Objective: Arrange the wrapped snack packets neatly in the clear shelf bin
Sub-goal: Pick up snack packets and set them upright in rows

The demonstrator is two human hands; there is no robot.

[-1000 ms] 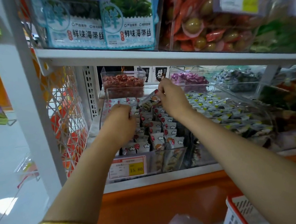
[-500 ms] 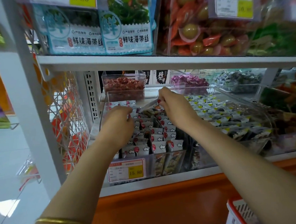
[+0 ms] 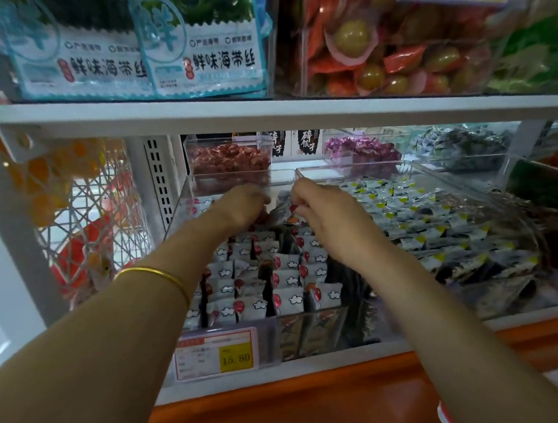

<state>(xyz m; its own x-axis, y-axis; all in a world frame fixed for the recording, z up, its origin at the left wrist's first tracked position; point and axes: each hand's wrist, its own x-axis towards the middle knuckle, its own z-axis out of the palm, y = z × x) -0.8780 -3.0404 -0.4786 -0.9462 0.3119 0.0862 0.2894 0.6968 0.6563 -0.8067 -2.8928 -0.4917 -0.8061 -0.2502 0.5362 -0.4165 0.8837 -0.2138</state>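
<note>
Reaching into the clear shelf bin (image 3: 242,173), right hand (image 3: 328,218) pinching a snack packet (image 3: 282,206) at the bin's back, left hand (image 3: 243,205) curled beside it, grip hidden

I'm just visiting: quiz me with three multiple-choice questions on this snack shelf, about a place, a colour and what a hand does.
1. Where is the 15.80 price tag? A. On the front of the clear bin. B. On the floor. C. On a wire rack.
2. What colour is the bangle? A. Blue. B. Gold. C. Black.
3. What is the right hand doing? A. Lying flat. B. Hanging outside the bin. C. Pinching a packet.
Answers: A, it sits on the bin's front wall; B, the band is gold; C, its fingertips close on a packet at the bin's back.
</note>
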